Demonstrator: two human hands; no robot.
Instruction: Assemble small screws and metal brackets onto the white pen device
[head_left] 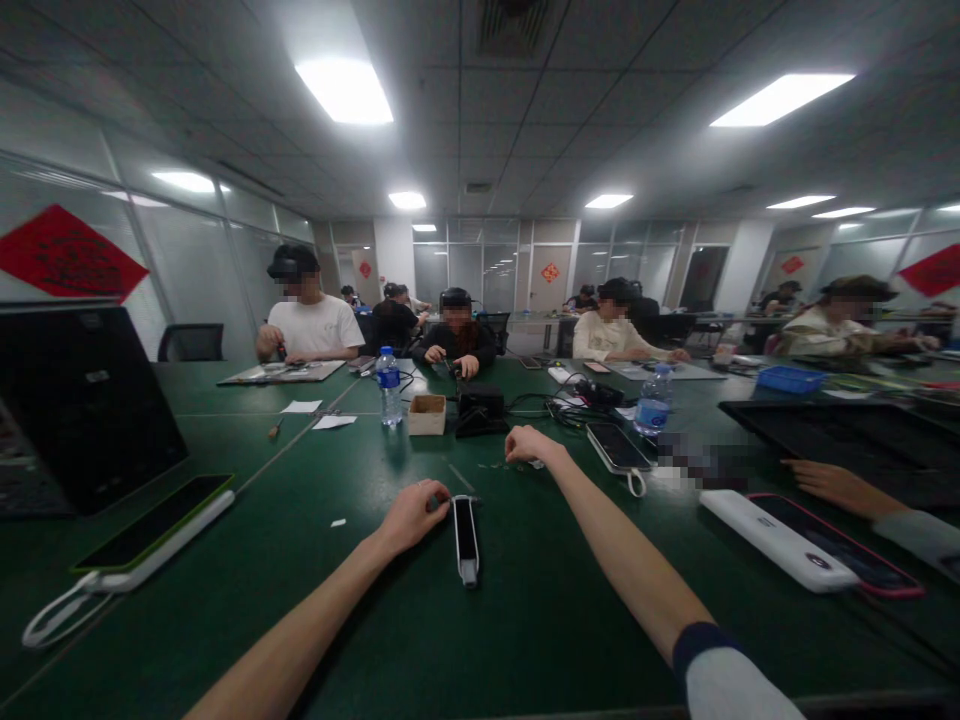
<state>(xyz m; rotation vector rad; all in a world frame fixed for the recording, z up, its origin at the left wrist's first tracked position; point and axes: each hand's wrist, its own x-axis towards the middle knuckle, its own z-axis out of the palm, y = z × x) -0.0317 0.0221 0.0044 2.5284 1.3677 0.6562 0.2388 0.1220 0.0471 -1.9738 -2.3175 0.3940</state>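
Note:
My left hand (415,516) rests on the green table with its fingers loosely bent and the thumb apart from them; nothing shows in its grasp. Just right of its fingertips lies a slim white-edged device (466,532) with a long dark face and a grey tip toward me. Further forward, my right hand (534,446) reaches down to the tabletop, fingers pinched together. What they hold, if anything, is too small to make out. Several tiny clear bits (491,466) lie on the table to the left of that hand.
An open cardboard box (427,415), a black stand (481,410) and a water bottle (389,388) stand ahead. A phone (616,446) and a white power bank (776,540) lie right, near another person's hand (844,488). A green-edged phone (157,520) lies left.

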